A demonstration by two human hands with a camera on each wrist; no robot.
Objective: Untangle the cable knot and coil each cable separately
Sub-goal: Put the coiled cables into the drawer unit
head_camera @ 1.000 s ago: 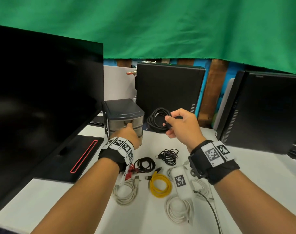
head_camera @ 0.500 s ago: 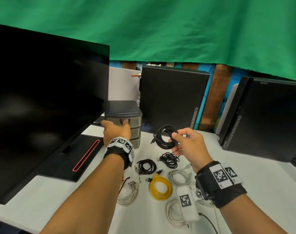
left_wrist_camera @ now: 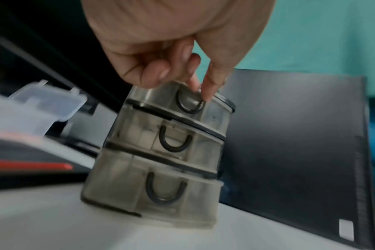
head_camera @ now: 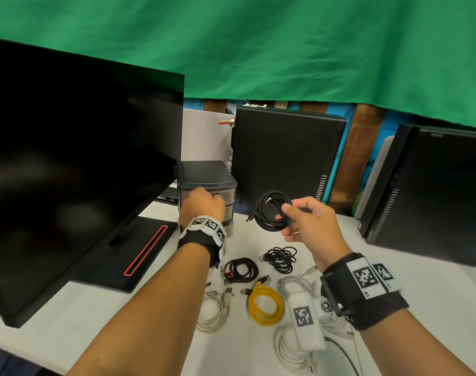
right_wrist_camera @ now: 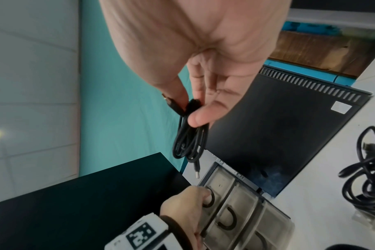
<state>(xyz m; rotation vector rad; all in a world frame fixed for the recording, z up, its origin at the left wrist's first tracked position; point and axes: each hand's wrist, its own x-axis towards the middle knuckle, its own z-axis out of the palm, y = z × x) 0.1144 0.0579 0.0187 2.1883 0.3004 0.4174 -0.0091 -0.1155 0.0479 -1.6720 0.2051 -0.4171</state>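
right hand (head_camera: 310, 221) pinches coiled black cable (head_camera: 270, 214), plug hanging toward 8 o'clock | left hand (head_camera: 203, 203) fingers hooked in drawer handle (left_wrist_camera: 189, 103)

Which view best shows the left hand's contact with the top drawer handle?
Left wrist: fingertips hook the top drawer handle. Right wrist shows it smaller, at the frame's bottom; the head view hides the fingers behind the hand's back.

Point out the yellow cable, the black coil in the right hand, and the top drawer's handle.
yellow cable (head_camera: 265, 308): head view, left side of its coil on the table.
black coil (head_camera: 269, 214): head view, left arc of the loop the right hand (head_camera: 311, 226) pinches.
top drawer's handle (left_wrist_camera: 189, 108): left wrist view, bottom of the ring.
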